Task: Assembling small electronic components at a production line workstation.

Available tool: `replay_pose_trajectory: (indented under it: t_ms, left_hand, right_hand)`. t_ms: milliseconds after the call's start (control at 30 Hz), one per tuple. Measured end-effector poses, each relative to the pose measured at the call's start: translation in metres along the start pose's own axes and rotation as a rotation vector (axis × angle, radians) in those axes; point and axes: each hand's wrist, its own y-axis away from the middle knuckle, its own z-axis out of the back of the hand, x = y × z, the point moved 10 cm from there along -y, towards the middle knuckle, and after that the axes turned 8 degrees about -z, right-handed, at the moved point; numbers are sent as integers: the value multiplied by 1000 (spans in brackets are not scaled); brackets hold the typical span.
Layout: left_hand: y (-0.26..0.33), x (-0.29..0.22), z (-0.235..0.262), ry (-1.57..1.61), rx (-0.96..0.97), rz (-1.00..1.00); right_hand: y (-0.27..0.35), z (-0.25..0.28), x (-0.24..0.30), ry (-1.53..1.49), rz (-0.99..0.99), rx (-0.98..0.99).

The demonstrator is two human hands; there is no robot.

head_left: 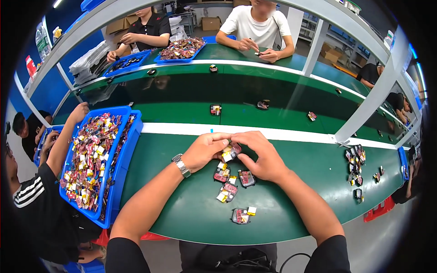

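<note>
Between both hands, just above the green table, is a small black-cased electronic unit (231, 152) with a red circuit board and a white-and-yellow battery. My left hand (208, 151) grips its left side with thumb and fingers. From the right, my right hand (260, 156) closes on the same unit, fingertips at its top edge and thumb low. Right below the hands lie several similar units: one at the left (221, 173), one at the right (246, 178) and one lower down (227, 192). Nearer my body sits another unit (241, 215) with its battery sticking out.
Stacked blue trays (122, 175) heaped with circuit boards stand at my left, beside a co-worker's arm (64, 139). A green conveyor (173, 102) beyond a white rail carries scattered units. More units (354, 164) are piled at the right. A metal post (364, 91) rises at the right.
</note>
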Motion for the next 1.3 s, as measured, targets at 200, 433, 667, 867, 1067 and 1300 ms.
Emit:
replay_pose_trajectory:
  t_ms: [200,433,667,867,1067,1300]
  left_hand:
    - [5,-6,-4,24,-100,-39]
    - [6,-5,-5,54,-152,-57]
    - [4,-4,-6,52,-119,-34]
    - [4,-4,-8,71,-104,-36]
    - [5,-7,-12,71,-44,-71]
    - [4,-7,-13,22,-56,-68]
  right_hand:
    - [4,1,-3,84,-152,-218]
    - [5,4,19,370,35,-352]
    - [6,2,13,355,46,-293]
    - [-3,0,-9,151,-53,-128]
    - [-2,-1,-14,-4,-90,-123]
    - [-3,-4,-13,-87,-109,9]
